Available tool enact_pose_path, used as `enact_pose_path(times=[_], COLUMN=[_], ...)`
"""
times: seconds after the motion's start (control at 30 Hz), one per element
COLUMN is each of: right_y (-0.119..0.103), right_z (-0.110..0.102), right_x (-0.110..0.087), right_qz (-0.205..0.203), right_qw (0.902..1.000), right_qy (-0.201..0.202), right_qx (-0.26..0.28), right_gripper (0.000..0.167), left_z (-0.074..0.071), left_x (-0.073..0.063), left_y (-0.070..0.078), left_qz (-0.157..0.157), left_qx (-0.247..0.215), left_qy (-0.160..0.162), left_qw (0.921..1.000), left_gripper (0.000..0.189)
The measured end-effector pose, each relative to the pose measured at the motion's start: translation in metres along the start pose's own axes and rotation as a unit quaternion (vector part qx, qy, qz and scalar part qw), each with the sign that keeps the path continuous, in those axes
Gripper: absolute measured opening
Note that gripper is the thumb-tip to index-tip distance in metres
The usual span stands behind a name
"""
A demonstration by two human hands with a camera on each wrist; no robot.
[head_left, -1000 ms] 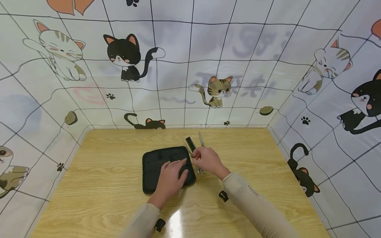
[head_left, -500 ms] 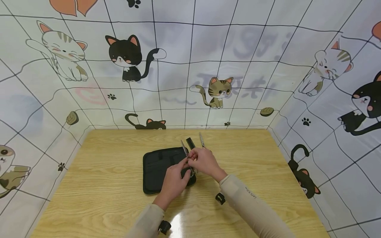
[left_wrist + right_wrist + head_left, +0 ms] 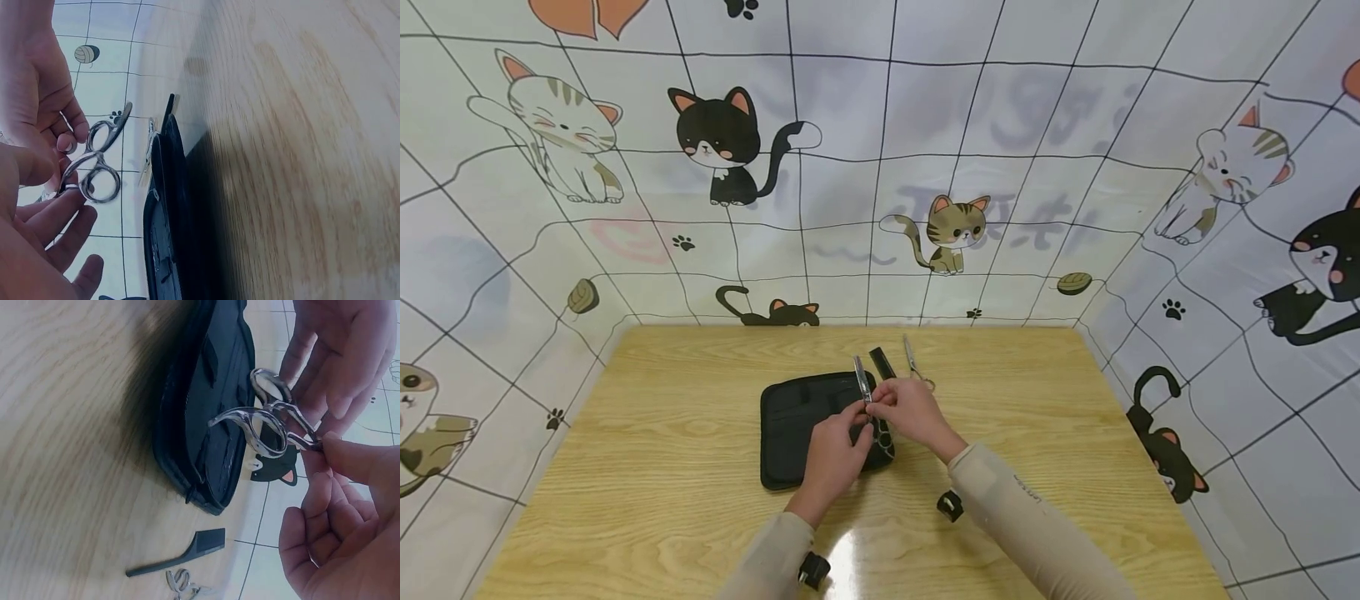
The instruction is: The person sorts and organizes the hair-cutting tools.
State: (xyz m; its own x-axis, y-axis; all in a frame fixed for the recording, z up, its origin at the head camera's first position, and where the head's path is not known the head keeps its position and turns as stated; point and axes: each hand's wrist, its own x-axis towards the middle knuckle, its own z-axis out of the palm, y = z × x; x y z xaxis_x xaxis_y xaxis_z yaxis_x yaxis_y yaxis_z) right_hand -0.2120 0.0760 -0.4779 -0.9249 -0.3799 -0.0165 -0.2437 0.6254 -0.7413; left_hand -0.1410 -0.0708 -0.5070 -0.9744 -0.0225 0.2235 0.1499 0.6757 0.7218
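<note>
A pair of silver scissors (image 3: pixel 862 379) is held over the right side of a black case (image 3: pixel 797 425), blades pointing away and finger rings towards me. My right hand (image 3: pixel 916 414) pinches the scissors near their middle between thumb and finger. From the other side, my left hand (image 3: pixel 833 450) grips them with thumb and forefinger, its other fingers looser in the left wrist view. Both rings and the curved finger rest of the scissors (image 3: pixel 240 417) show in the right wrist view; the hands hide the middle. The case lies on the table, its inner side with straps visible.
Just right of the case lie a black comb (image 3: pixel 882 362) and a second pair of scissors (image 3: pixel 911 353), partly behind my right hand. The wooden table (image 3: pixel 685 400) ends at a cat-patterned cloth wall (image 3: pixel 842 250) at the back and sides.
My right hand has lifted the scissors from beside the case and brought them left over it. My left hand has left the case's surface and taken hold of them too.
</note>
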Motion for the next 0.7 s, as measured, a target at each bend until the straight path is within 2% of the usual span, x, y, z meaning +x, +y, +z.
enact_pose_path(times=[0.17, 0.37, 0.5, 0.7], right_y=[-0.002, -0.002, -0.002, -0.002], right_z=[0.005, 0.006, 0.007, 0.008], right_x=[0.0, -0.001, 0.0, 0.001], right_qz=[0.015, 0.018, 0.02, 0.026], right_qw=[0.9998, 0.9991, 0.9978, 0.9961], right_qy=[0.0, -0.004, -0.012, -0.009], right_qx=[0.013, 0.038, 0.062, 0.083], right_gripper=[0.01, 0.012, 0.012, 0.012], left_z=[0.002, 0.003, 0.005, 0.003], left_x=[0.003, 0.006, 0.009, 0.014], left_y=[-0.002, -0.002, -0.004, -0.008], left_qz=[0.011, 0.009, 0.016, 0.038], left_qx=[0.049, 0.096, 0.111, 0.095], left_qy=[0.036, 0.045, 0.06, 0.075], left_qw=[0.9981, 0.9943, 0.9919, 0.9919], left_gripper=[0.037, 0.038, 0.034, 0.021])
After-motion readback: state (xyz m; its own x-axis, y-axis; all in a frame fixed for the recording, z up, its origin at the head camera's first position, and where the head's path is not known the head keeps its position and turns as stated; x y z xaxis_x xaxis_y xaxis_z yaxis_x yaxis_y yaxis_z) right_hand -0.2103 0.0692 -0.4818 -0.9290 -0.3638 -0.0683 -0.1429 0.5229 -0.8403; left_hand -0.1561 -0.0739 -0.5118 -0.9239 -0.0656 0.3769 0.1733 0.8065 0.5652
